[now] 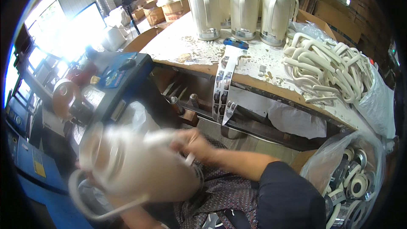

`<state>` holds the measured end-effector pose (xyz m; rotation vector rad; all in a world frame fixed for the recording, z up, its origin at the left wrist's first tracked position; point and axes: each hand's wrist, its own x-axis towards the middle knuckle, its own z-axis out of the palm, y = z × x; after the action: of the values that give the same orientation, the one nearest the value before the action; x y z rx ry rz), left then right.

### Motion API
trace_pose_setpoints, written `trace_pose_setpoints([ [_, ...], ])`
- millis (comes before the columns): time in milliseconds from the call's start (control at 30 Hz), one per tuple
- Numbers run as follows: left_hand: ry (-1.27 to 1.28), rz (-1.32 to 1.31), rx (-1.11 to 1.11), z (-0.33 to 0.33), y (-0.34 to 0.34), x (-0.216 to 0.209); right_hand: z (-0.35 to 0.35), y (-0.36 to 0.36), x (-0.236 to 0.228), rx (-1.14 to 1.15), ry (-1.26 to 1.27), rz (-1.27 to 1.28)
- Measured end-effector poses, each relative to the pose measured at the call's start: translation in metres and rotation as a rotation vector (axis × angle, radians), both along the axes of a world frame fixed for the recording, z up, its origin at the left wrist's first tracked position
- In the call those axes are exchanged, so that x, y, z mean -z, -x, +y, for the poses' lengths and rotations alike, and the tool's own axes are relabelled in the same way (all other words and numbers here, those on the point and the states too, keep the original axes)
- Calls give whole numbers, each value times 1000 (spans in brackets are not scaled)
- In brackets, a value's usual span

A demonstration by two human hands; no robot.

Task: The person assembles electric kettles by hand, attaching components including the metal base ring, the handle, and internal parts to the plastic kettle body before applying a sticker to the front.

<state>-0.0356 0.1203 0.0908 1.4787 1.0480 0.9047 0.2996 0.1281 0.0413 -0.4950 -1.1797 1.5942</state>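
Flask (148, 167), jug-shaped, cream and motion-blurred, is tilted above the lap. The right hand (193, 145) has its fingers curled closed on the flask's upper side. The left hand (99, 184) is mostly hidden by the flask; its grip cannot be determined. On the worn, white-topped worktable (169, 44) beyond stand upright cream flasks with silver bases (243, 10), beside a heap of curved cream handles (324, 70).

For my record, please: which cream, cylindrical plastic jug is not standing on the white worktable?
The blurred, tilted cream jug in the right hand; the other cream jugs stand upright on the worktable.
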Motion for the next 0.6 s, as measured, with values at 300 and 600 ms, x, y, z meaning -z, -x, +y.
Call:
trace_pose_setpoints([
  [300,320,354,-61,-114,-74,280,93,-247,-118,967,-250,-7],
  [600,322,663,171,-63,-96,250,295,-413,-75,1915,-55,-819],
])
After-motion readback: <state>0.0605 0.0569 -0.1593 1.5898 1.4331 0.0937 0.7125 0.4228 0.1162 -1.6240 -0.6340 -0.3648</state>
